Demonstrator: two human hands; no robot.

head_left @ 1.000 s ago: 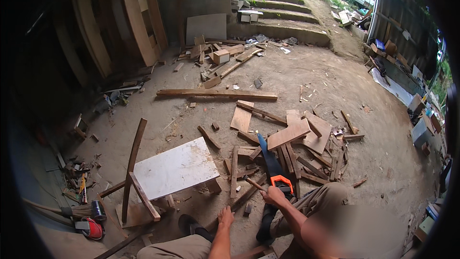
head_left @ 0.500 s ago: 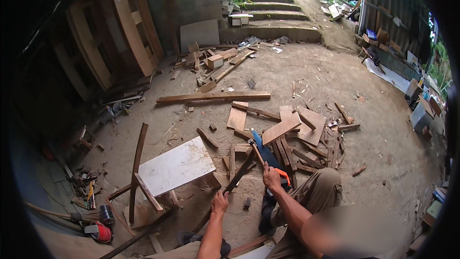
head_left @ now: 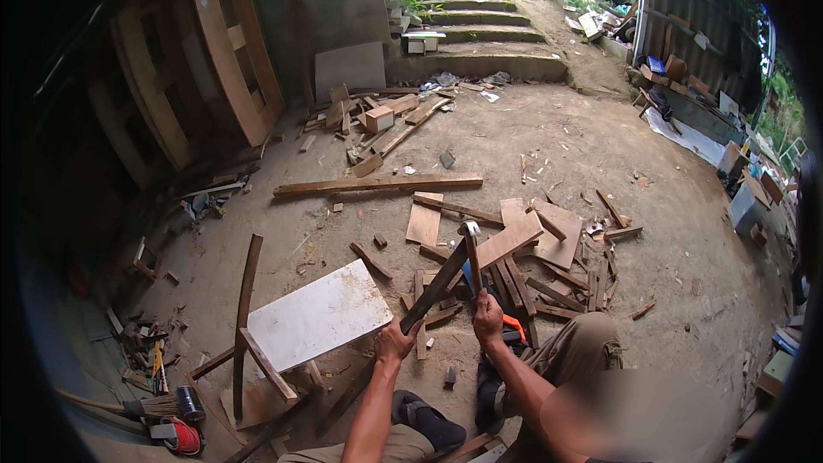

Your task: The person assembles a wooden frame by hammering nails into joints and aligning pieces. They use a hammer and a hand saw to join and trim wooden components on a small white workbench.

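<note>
My left hand (head_left: 396,343) grips the lower end of a dark wooden strip (head_left: 435,287) that slants up to the right. My right hand (head_left: 489,319) holds a wooden-handled hammer (head_left: 471,249) upright. Its metal head is level with the strip's upper end, touching or nearly touching it. Behind my right hand, a blue saw with an orange handle (head_left: 513,327) lies on the ground against my knee. I sit low on the dirt floor with both forearms coming in from the lower edge.
A white board (head_left: 317,317) rests on a rough wooden stand to my left. Scrap wood (head_left: 557,261) is heaped ahead on the right, and a long plank (head_left: 377,184) lies beyond. Curved wooden frames (head_left: 231,43) lean at the left, concrete steps (head_left: 480,34) rise behind, and small tools (head_left: 176,429) lie at the lower left.
My right hand has left the saw on the ground and now holds the hammer raised. My left hand has lifted the dark strip, and the two have come together in front of me.
</note>
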